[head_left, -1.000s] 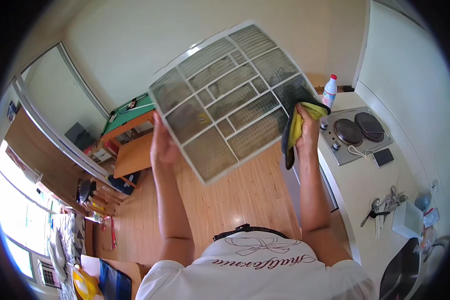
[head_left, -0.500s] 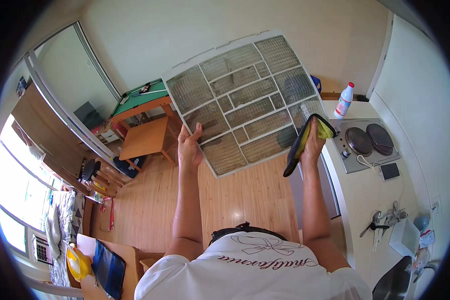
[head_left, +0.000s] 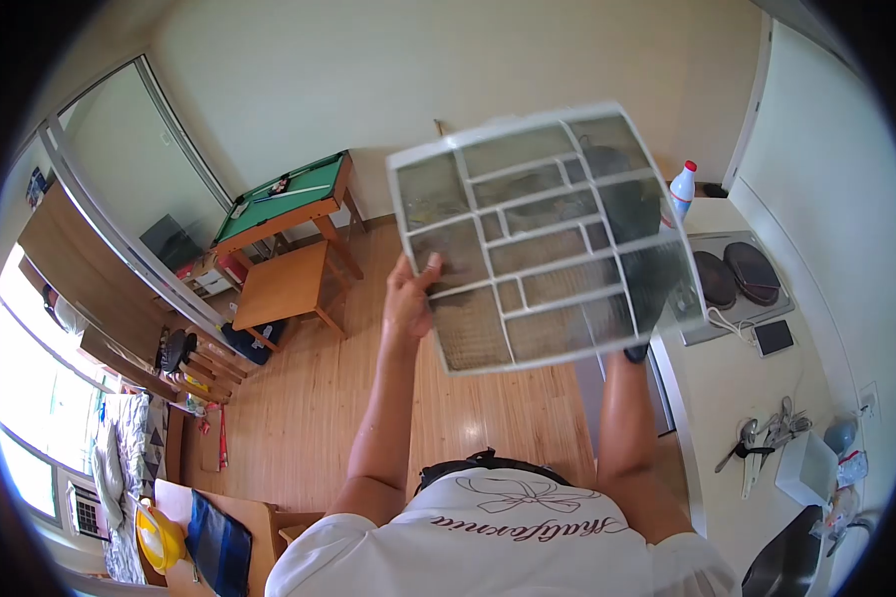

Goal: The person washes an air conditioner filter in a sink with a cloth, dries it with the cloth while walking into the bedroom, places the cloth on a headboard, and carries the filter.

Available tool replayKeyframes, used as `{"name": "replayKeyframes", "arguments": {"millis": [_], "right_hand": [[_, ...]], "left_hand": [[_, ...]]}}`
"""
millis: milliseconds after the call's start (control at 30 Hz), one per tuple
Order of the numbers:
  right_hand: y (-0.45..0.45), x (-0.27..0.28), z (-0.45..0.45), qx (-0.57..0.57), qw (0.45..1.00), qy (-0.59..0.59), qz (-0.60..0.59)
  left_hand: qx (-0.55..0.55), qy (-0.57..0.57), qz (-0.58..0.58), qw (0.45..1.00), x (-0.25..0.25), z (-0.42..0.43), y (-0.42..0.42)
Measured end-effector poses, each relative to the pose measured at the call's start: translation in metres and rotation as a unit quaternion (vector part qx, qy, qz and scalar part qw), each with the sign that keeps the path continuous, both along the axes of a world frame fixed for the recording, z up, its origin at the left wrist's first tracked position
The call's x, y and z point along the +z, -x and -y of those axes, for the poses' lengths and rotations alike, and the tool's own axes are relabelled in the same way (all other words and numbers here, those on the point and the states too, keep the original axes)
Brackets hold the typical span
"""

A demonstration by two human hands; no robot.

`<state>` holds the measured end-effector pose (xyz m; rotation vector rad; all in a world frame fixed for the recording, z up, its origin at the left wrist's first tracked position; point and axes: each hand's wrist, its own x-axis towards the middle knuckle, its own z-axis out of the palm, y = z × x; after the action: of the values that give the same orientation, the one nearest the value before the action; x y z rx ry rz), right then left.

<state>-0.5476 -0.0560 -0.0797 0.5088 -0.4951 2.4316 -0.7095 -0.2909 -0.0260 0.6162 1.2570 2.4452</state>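
Observation:
A white-framed air conditioner filter [head_left: 548,262] with greyish mesh panels is held up in front of me, tilted. My left hand [head_left: 409,297] grips its left edge, with the thumb on the near face and the fingers showing dimly through the mesh. My right forearm reaches behind the right half of the filter, so the right hand is hidden from direct sight. Through the mesh there, a dark cloth shows as a blurred shape, and a bit of the dark cloth [head_left: 636,352] sticks out below the frame by the wrist.
On the right, the counter [head_left: 737,398] carries a two-plate electric stove [head_left: 737,274], a white bottle with a red cap [head_left: 682,189], utensils [head_left: 762,438] and a white container [head_left: 806,468]. A small pool table [head_left: 289,204] and wooden table [head_left: 281,284] stand left. A yellow helmet [head_left: 159,534] lies lower left.
The filter has moved right and slightly down, turning a little. My right hand and the cloth have gone from the filter's right edge to behind it.

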Motion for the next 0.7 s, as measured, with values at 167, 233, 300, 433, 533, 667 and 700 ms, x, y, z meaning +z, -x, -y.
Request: {"name": "replayKeyframes", "arguments": {"millis": [167, 233, 300, 433, 533, 667, 700], "right_hand": [[0.010, 0.016, 0.016, 0.074, 0.997, -0.032, -0.006], [0.020, 0.019, 0.021, 0.095, 0.995, -0.038, -0.001], [0.032, 0.019, 0.026, 0.096, 0.994, -0.043, 0.005], [0.056, 0.026, 0.030, 0.070, 0.996, -0.048, 0.032], [0.068, 0.030, 0.031, 0.042, 0.996, -0.056, 0.054], [0.070, 0.036, 0.020, 0.020, 0.996, -0.064, 0.055], [0.069, 0.038, 0.015, 0.012, 0.996, -0.068, 0.053]], "left_hand": [[-0.118, 0.058, 0.050, 0.990, -0.016, -0.031, -0.010], [-0.121, 0.042, 0.053, 0.990, -0.009, -0.035, -0.013], [-0.128, 0.022, 0.043, 0.991, 0.002, -0.035, -0.013], [-0.071, -0.001, 0.028, 0.997, 0.019, -0.037, -0.012], [-0.030, -0.014, 0.032, 0.999, 0.026, -0.035, -0.007], [0.029, -0.014, -0.025, 0.999, 0.030, -0.029, 0.000], [0.031, -0.014, -0.024, 0.999, 0.032, -0.029, -0.001]]}}
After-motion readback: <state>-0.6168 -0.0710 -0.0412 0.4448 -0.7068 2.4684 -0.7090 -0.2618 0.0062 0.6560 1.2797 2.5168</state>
